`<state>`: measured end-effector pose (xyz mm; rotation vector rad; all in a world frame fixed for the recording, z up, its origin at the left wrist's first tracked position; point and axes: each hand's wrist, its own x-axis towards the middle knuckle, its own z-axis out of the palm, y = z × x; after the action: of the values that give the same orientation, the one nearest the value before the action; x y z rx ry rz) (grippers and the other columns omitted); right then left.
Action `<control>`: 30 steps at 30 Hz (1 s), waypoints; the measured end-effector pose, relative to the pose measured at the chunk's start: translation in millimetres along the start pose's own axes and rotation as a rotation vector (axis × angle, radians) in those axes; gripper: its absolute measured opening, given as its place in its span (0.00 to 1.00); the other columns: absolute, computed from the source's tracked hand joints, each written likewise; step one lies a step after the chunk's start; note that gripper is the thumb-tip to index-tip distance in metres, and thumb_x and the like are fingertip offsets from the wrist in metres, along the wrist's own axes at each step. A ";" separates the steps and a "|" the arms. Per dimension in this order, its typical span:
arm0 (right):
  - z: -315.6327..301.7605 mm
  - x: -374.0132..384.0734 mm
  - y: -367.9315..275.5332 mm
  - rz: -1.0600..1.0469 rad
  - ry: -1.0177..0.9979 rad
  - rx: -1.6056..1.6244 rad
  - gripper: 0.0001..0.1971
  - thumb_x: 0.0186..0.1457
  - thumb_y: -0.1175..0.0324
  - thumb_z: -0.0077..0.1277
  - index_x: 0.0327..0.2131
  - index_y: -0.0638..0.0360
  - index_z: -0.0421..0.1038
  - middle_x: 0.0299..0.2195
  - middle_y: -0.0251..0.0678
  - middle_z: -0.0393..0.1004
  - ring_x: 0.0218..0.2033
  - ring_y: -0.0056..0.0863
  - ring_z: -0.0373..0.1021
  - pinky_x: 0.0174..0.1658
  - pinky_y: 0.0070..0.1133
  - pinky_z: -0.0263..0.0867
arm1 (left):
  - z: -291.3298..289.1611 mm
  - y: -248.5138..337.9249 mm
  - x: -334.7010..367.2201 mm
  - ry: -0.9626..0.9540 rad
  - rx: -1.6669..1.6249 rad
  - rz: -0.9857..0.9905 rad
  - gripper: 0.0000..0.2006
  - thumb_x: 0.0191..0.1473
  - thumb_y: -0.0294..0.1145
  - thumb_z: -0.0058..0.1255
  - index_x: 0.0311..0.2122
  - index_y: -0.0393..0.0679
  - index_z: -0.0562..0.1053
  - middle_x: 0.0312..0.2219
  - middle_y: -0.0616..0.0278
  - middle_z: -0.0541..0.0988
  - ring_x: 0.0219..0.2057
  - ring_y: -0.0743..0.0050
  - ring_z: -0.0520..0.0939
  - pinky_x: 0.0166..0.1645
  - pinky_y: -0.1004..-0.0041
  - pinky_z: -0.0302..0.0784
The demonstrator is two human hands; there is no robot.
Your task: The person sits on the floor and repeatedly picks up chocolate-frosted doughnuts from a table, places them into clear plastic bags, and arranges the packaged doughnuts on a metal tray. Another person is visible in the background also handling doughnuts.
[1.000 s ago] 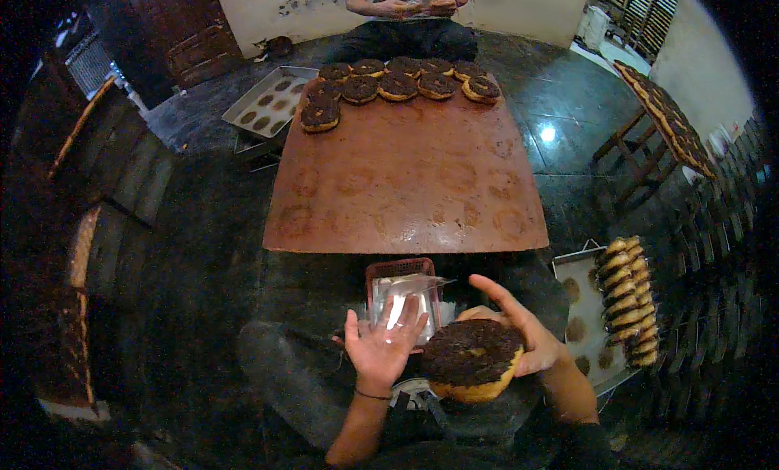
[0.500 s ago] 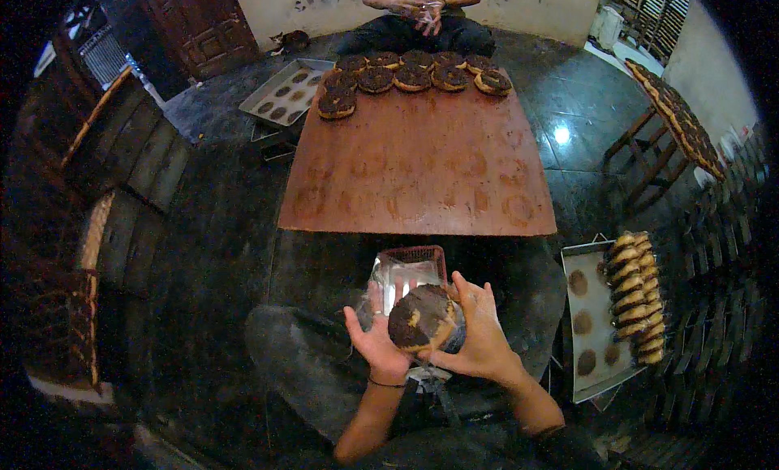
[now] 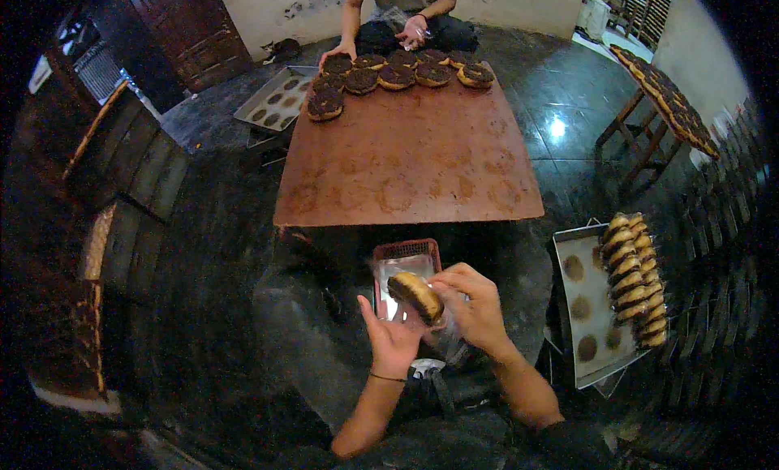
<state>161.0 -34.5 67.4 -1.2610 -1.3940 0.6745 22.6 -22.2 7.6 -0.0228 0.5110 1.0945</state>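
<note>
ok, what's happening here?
The left hand is open at a dark-topped doughnut tilted on edge; the right hand is at its other side with clear plastic. A co-worker's hand is at another doughnut on the far end of the table. More doughnuts are stacked by a tray at right.

I see one round bun (image 3: 416, 296), golden-sided with dark brown topping, tipped on edge between the left hand (image 3: 393, 342) and right hand (image 3: 480, 309). Clear plastic (image 3: 446, 338) blurs at its lower end.
</note>
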 end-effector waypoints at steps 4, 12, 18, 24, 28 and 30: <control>17.1 11.2 -23.0 -0.476 -0.169 -0.481 0.08 0.42 0.72 0.54 0.30 0.59 0.72 0.27 0.38 0.70 0.30 0.33 0.69 0.33 0.23 0.66 | 12.4 4.3 1.1 -0.023 0.101 -0.006 0.34 0.48 0.68 0.32 0.46 0.48 0.67 0.42 0.62 0.73 0.43 0.63 0.73 0.54 0.63 0.62; 13.9 -23.8 -38.3 -0.302 -0.342 -0.385 0.14 0.40 0.72 0.56 0.35 0.57 0.71 0.29 0.35 0.70 0.26 0.31 0.70 0.27 0.23 0.68 | 46.5 28.2 14.3 -0.401 -0.163 0.075 0.34 0.46 0.59 0.42 0.56 0.51 0.56 0.55 0.52 0.58 0.56 0.51 0.58 0.55 0.37 0.47; 29.1 -24.1 -11.3 -0.295 -0.387 -0.367 0.11 0.42 0.71 0.55 0.32 0.58 0.69 0.30 0.35 0.69 0.26 0.33 0.69 0.28 0.24 0.68 | 46.3 33.1 20.9 -0.250 0.004 0.228 0.30 0.50 0.47 0.42 0.56 0.47 0.54 0.55 0.53 0.57 0.56 0.50 0.58 0.55 0.37 0.49; 11.4 -1.0 -15.0 -0.372 -0.861 -0.321 0.09 0.44 0.69 0.51 0.32 0.57 0.67 0.29 0.34 0.69 0.23 0.32 0.67 0.24 0.24 0.66 | 15.3 54.7 26.6 -0.101 -0.050 0.049 0.25 0.51 0.37 0.39 0.54 0.40 0.56 0.55 0.51 0.58 0.56 0.50 0.59 0.55 0.36 0.49; -51.4 -11.2 44.2 0.383 -0.703 0.038 0.11 0.49 0.65 0.48 0.35 0.60 0.68 0.30 0.38 0.71 0.27 0.32 0.70 0.29 0.23 0.66 | 9.9 60.4 33.0 -0.217 -0.077 -0.148 0.32 0.49 0.47 0.39 0.57 0.40 0.53 0.57 0.47 0.53 0.59 0.43 0.51 0.55 0.32 0.40; -28.6 -23.0 95.8 0.328 -0.608 -0.169 0.13 0.50 0.64 0.48 0.37 0.61 0.68 0.31 0.39 0.72 0.29 0.32 0.71 0.33 0.25 0.67 | 7.6 67.2 24.7 -0.200 -0.077 -0.153 0.33 0.49 0.49 0.39 0.57 0.40 0.53 0.57 0.46 0.52 0.59 0.42 0.49 0.55 0.32 0.39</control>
<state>214.6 -36.4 -20.1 -1.5086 -1.7749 1.2637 -22.9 32.1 19.6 -0.0199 0.2827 0.9542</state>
